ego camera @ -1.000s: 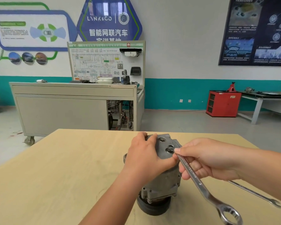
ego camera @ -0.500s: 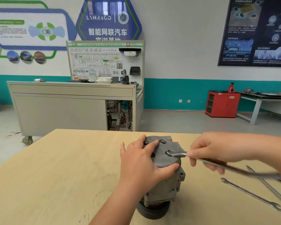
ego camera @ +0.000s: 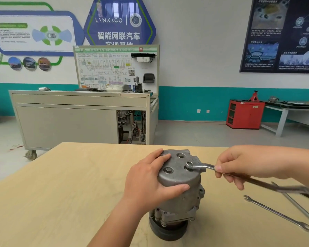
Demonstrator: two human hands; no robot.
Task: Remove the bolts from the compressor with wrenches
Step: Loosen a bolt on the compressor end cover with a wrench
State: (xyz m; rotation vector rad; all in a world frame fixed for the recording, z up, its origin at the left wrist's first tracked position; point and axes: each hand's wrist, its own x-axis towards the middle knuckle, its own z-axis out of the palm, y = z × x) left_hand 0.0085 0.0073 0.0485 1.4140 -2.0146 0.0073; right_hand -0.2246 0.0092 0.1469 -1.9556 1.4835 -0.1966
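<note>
The right hand (ego camera: pixel 248 163) pinches the wrench (ego camera: pixel 204 166) in curled fingers (ego camera: pixel 221 173). Just left of them its head sits on a bolt (ego camera: pixel 189 165) atop the upright compressor (ego camera: pixel 180 193), and its long axis runs rightward. The left hand (ego camera: pixel 148 182) grips the compressor on the surface (ego camera: pixel 70 184).

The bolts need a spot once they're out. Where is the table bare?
The stretch of table left of the compressor and the left hand, to its left edge, is bare; so is the strip behind the compressor. Right of it is crowded: the right hand holds the wrench above two loose wrenches.
</note>
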